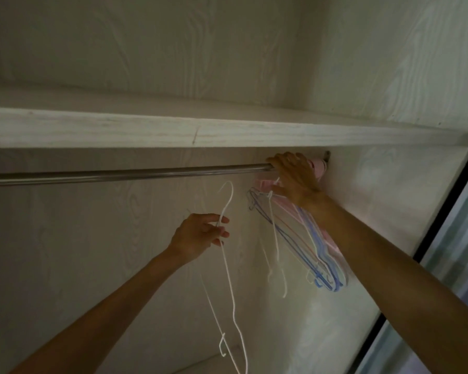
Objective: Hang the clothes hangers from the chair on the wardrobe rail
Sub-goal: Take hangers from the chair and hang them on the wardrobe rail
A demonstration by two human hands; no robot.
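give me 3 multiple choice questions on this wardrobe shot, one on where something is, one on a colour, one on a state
1. Where does the bundle of hangers sit?
A. at the rail's right end
B. at the rail's left end
C. on the shelf

2. What colour is the hanger in the left hand?
A. blue
B. white
C. black

3. What is the state of that white hanger?
A. hooked on the rail
B. lying on the shelf
C. held below the rail, not yet hung

Answers:
1 A: the bundle is under the right hand, by the side wall where the rail ends.
2 B: its wire is white, while the blue and pink ones are in the bundle.
3 C: its hook is below the rail, pinched in the left hand's grip; the shelf is above.
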